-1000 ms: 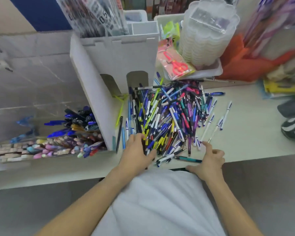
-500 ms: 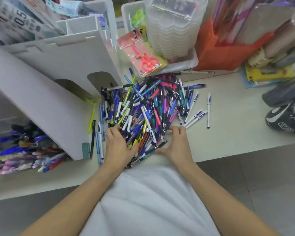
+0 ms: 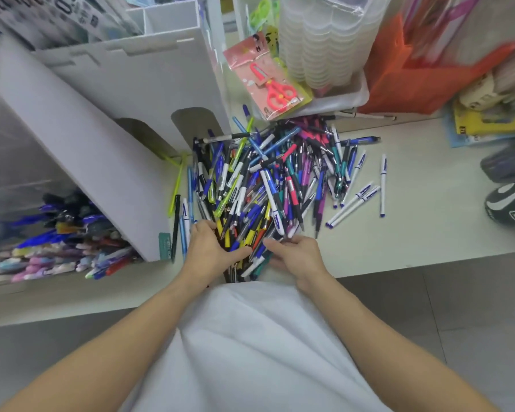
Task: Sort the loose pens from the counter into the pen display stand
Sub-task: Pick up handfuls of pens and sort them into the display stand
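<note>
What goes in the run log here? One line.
left hand: on pen pile | right hand: on pile | stand: left of pile

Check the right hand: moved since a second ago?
Yes. The right hand has slid left along the counter edge into the pen pile, closer to the left hand.

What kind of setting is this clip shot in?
Most likely a stationery shop counter: a big heap of loose pens, a white display stand with stocked pens beside it, and packaged scissors still on their retail card.
</note>
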{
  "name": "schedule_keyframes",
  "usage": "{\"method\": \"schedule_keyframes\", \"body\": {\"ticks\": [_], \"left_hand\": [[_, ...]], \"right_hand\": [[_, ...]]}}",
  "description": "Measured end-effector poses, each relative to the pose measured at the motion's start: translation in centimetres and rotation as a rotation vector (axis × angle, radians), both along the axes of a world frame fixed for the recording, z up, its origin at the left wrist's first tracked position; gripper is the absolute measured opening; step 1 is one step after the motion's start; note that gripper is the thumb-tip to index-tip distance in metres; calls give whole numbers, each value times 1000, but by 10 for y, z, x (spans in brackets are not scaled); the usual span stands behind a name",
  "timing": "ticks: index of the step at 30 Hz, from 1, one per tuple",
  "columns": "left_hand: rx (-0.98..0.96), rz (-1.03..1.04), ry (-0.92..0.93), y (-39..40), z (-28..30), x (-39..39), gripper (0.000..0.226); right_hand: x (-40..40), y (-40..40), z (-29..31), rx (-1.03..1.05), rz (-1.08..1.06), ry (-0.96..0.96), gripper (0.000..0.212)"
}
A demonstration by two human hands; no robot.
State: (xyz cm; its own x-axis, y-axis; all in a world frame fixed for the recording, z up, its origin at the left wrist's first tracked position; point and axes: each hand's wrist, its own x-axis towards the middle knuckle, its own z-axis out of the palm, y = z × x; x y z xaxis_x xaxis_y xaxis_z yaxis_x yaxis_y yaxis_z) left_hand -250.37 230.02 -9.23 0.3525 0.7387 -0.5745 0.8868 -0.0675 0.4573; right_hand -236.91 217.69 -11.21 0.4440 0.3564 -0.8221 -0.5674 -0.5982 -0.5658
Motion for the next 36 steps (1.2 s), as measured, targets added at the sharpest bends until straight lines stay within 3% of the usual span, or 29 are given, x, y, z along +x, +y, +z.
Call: {"method": "schedule_keyframes", "body": {"ticks": [2, 6, 7, 9, 10, 12, 17, 21, 26, 31, 32, 34, 36], "left_hand": [[-43, 74, -24, 0, 0, 1, 97], [-184, 165, -50, 2, -4, 4, 98], [-228, 160, -65, 5, -5, 4, 91], [-317, 163, -105, 9, 2, 7, 56], [-362, 175, -117, 11, 3, 7, 38], [-445, 200, -156, 16, 4, 4, 30], [-564, 238, -221, 24, 7, 2, 51], [-560, 149, -153, 35, 21, 6, 108], [-565, 151, -140, 49, 36, 4, 90], [-651, 255, -346, 56, 40, -11, 114], [-667, 269, -374, 58, 43, -14, 103], [-688, 270, -427, 59, 50, -18, 49], [-697, 258, -465, 61, 55, -21, 29]], "right_hand": [[-8, 12, -4, -14, 38, -70, 20], [-22, 28, -6, -50, 82, -163, 38], [-24, 30, -9, -50, 76, -162, 45], [-28, 33, -18, -38, 68, -135, 57], [-30, 37, -7, -47, 75, -124, 57], [-33, 42, 15, -63, 99, -125, 48], [-39, 54, 19, -90, 96, -55, 47], [-36, 70, 48, -95, 67, 69, 35], [-37, 83, 76, 1, 13, 176, 30], [-41, 90, 95, 92, 80, 226, 36], [-40, 90, 99, 91, 118, 220, 36], [-37, 91, 108, 62, 213, 200, 34], [-33, 91, 117, 69, 284, 208, 32]]}}
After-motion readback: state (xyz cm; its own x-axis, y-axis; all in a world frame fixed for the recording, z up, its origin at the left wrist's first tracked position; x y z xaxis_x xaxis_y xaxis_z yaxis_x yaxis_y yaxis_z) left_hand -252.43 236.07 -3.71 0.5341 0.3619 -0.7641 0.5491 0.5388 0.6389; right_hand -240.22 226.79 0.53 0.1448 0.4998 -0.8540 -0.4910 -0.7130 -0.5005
